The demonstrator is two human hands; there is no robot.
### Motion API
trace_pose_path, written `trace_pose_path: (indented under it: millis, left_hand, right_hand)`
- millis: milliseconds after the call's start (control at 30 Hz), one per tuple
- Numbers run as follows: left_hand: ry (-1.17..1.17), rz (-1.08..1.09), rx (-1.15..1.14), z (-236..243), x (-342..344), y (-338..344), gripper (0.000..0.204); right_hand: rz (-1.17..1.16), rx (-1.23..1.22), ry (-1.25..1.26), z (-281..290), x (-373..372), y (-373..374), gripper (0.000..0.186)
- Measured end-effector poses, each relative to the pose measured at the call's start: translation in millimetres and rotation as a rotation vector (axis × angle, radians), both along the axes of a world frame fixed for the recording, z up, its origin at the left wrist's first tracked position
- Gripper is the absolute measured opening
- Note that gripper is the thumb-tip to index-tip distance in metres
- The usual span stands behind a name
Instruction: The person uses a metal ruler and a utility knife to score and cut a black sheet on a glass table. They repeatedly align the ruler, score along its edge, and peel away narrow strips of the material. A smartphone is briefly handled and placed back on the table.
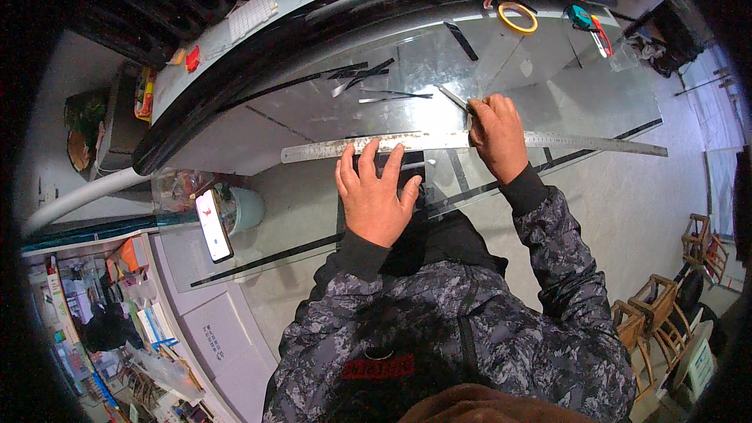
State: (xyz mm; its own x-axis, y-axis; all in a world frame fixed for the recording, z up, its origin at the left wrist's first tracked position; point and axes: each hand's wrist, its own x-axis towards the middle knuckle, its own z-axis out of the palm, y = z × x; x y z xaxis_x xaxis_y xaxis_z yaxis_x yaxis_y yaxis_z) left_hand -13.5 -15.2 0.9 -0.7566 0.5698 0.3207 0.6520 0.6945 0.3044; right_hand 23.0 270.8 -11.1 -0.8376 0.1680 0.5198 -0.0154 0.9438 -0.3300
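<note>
A long steel ruler (313, 150) lies across the glass tabletop (305, 113) in front of me, worn brown in places. My left hand (374, 192) is spread, with its fingertips pressing on the ruler's left half. In my right hand (499, 135), closed at the ruler's right half, is a slim grey tool (453, 99) that points to the upper left; its kind does not show clearly. Thin black strips (364, 74) lie on the glass beyond the ruler, and a shorter black strip (460, 41) lies further right.
A yellow tape roll (518, 18), a teal tape measure (580, 17) and a red cutter (601, 37) are at the far right. A phone (213, 223) rests on the glass at left. A thick black tube (329, 12) runs along the back. Wooden stools (650, 305) stand at lower right.
</note>
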Motion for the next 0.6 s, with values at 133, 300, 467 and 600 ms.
trace_pose_path:
  millis: [133, 300, 467, 600]
  left_hand:
    - [0.005, 0.000, 0.007, -0.2, 0.3, 0.1, 0.060]
    - [0.008, -0.006, 0.011, -1.7, -0.2, -0.5, 0.060]
    - [0.003, -0.003, -0.018, -2.8, -0.6, -0.6, 0.061]
    - [0.007, -0.005, -0.026, -2.0, -0.1, -1.0, 0.061]
  right_hand:
    - [0.002, -0.041, -0.036, -0.1, 3.3, -0.2, 0.044]
    - [-0.006, -0.064, -0.040, -0.7, 4.0, -2.2, 0.044]
    - [0.006, -0.061, -0.028, -1.2, 2.0, -2.7, 0.042]
    - [0.023, -0.073, -0.015, -2.1, -0.6, -1.3, 0.043]
